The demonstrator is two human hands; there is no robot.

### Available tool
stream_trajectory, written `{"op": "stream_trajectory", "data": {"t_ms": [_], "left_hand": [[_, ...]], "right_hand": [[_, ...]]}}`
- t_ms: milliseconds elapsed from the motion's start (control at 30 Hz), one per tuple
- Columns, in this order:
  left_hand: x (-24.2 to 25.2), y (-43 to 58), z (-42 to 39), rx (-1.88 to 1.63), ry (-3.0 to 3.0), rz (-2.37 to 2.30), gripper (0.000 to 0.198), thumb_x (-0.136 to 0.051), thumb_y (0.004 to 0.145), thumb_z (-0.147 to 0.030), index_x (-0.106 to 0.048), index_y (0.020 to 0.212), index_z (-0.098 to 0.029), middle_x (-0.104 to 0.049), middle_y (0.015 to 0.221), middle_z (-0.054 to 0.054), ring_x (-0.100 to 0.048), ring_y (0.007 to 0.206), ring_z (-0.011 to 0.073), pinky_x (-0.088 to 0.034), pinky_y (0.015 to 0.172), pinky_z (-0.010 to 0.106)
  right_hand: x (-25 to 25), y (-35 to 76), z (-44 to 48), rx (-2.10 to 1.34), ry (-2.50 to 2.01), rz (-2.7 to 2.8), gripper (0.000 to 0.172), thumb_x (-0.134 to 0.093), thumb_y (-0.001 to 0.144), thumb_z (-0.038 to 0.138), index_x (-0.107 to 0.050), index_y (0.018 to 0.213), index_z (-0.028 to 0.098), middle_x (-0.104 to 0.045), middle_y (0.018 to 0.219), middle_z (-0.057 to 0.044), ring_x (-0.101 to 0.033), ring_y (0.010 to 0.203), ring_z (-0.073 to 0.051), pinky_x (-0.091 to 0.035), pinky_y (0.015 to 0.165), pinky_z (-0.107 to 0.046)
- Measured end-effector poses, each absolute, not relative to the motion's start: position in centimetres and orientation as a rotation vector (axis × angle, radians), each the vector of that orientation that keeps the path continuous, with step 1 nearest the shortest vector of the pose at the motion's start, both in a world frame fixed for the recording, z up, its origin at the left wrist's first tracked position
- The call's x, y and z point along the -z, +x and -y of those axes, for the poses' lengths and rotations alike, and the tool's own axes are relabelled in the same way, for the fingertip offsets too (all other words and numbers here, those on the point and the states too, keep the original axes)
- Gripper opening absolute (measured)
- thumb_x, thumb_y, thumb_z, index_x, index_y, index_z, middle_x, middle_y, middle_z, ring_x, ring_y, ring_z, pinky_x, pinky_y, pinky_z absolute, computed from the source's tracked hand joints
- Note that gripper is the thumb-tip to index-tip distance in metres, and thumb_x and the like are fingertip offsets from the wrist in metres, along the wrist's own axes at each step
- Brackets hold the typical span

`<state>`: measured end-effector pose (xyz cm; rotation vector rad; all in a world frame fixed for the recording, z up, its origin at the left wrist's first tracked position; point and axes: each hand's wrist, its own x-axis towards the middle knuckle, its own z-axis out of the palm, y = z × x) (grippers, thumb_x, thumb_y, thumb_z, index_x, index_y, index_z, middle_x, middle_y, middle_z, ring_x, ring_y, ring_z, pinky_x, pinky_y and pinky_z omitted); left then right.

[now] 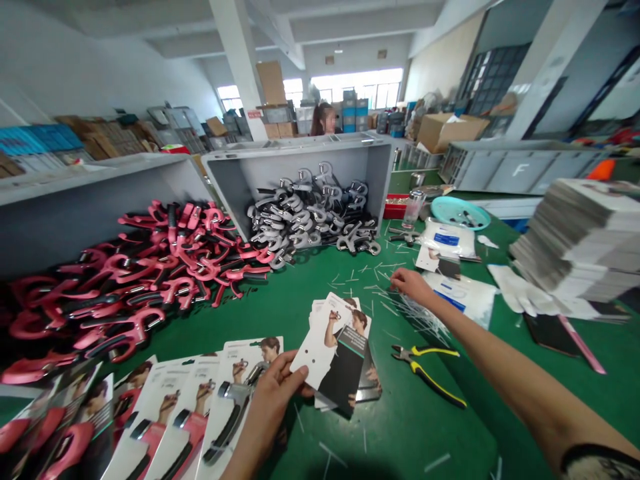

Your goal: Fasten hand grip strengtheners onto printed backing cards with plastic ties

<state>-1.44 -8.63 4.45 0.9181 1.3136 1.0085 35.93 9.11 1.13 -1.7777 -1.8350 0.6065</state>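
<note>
Between its thumb and fingers my left hand [273,400] grips the near-left edge of a printed backing card [327,363], which has punched holes and a picture of a person. More such cards lie beneath it, partly hidden. Farther right, my right hand [413,285] reaches over a loose pile of thin white plastic strips [425,321]; its fingertips are pinched together, and whatever they hold is too small to make out. Cutting pliers [427,373] with yellow-and-black handles lie on the green table between my arms. Left of my left hand, a grey hand gripper [233,407] sits on its own card.
Pink hand grippers [175,267] pile up by a grey crate at left; grey ones [310,213] spill from a tipped crate [295,148]. Carded pink grippers [187,427] line the front left. Plastic bags [447,238], a turquoise plate [461,212] and stacked cards [580,233] stand right.
</note>
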Motion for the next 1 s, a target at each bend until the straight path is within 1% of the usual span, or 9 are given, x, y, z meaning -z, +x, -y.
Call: {"op": "stream_trajectory", "data": {"t_ms": [67,233,333,433,567,667,733,900,1000], "left_hand": [[-4.4,-1.7,8.7,-1.013,0.928,-1.317,0.046,-0.074,0.071,-0.042,-0.063,0.107,-0.015,-0.074,0.082,0.004,-0.064,0.060,0.0142,-0.052,0.061,0.024],[-4.8,-3.0,8.9,-1.039,0.932,-1.363,0.047,-0.074,0.072,-0.044,-0.064,0.108,-0.015,-0.073,0.076,0.002,-0.064,0.059,0.0148,-0.049,0.062,0.024],[-5.1,-3.4,8.9,-1.044,0.943,-1.375,0.049,-0.075,0.071,-0.045,-0.065,0.108,-0.016,-0.071,0.072,0.000,-0.063,0.059,0.0153,-0.048,0.062,0.024],[-5.0,-3.6,8.9,-1.031,0.933,-1.356,0.049,-0.077,0.069,-0.046,-0.065,0.107,-0.016,-0.071,0.074,0.000,-0.063,0.060,0.0159,-0.049,0.062,0.026],[-4.6,-3.8,8.8,-0.979,0.985,-1.282,0.045,-0.073,0.076,-0.045,-0.066,0.109,-0.016,-0.071,0.077,0.001,-0.064,0.065,0.0168,-0.049,0.063,0.026],[-4.7,-3.6,8.4,-0.933,1.103,-1.225,0.039,-0.065,0.084,-0.044,-0.066,0.111,-0.015,-0.065,0.061,-0.002,-0.062,0.056,0.0142,-0.044,0.059,0.022],[-4.9,-3.1,8.0,-0.908,1.129,-1.184,0.038,-0.061,0.087,-0.044,-0.066,0.111,-0.015,-0.060,0.053,-0.004,-0.058,0.047,0.0121,-0.041,0.053,0.021],[-4.9,-1.7,7.2,-0.915,1.052,-1.119,0.037,-0.062,0.086,-0.041,-0.065,0.110,-0.013,-0.059,0.058,-0.003,-0.053,0.040,0.0088,-0.035,0.043,0.019],[-4.8,-1.4,7.2,-0.905,1.052,-1.104,0.036,-0.062,0.086,-0.040,-0.065,0.110,-0.013,-0.059,0.057,-0.003,-0.052,0.039,0.0081,-0.034,0.041,0.018]], "right_hand": [[-1.0,36.2,-9.2,-0.709,-1.742,1.791,0.013,-0.057,0.083,0.027,-0.065,0.082,0.017,-0.071,0.069,-0.002,-0.061,0.054,-0.014,-0.045,0.056,-0.026],[-1.3,36.4,-9.0,-0.863,-1.638,1.634,0.021,-0.063,0.077,0.037,-0.066,0.082,0.017,-0.065,0.063,0.000,-0.058,0.054,-0.014,-0.041,0.047,-0.023],[-1.7,36.3,-8.8,-0.920,-1.569,1.534,0.023,-0.069,0.072,0.039,-0.066,0.079,0.017,-0.063,0.063,0.001,-0.057,0.054,-0.013,-0.042,0.045,-0.022],[-2.3,36.2,-8.8,-0.925,-1.500,1.420,0.027,-0.073,0.069,0.042,-0.065,0.079,0.018,-0.062,0.063,0.001,-0.056,0.053,-0.013,-0.044,0.045,-0.023],[-4.1,34.8,-7.4,-0.917,-1.374,1.277,0.030,-0.069,0.077,0.046,-0.060,0.086,0.019,-0.067,0.076,-0.003,-0.061,0.059,-0.014,-0.051,0.050,-0.025],[-6.0,31.6,-4.1,-0.954,-1.247,1.243,0.027,-0.064,0.085,0.046,-0.057,0.091,0.021,-0.069,0.084,-0.004,-0.065,0.066,-0.014,-0.054,0.055,-0.024],[-7.2,28.7,-0.8,-1.004,-1.140,1.274,0.022,-0.065,0.088,0.041,-0.056,0.093,0.021,-0.071,0.088,-0.005,-0.069,0.069,-0.016,-0.057,0.061,-0.027],[-7.7,22.2,6.6,-0.833,-1.054,1.365,0.010,-0.059,0.094,0.031,-0.055,0.099,0.023,-0.072,0.096,-0.005,-0.072,0.078,-0.018,-0.059,0.072,-0.033],[-6.6,20.9,7.9,-0.714,-1.068,1.442,0.010,-0.057,0.095,0.028,-0.057,0.103,0.023,-0.072,0.100,-0.007,-0.073,0.084,-0.021,-0.059,0.079,-0.038]]}}
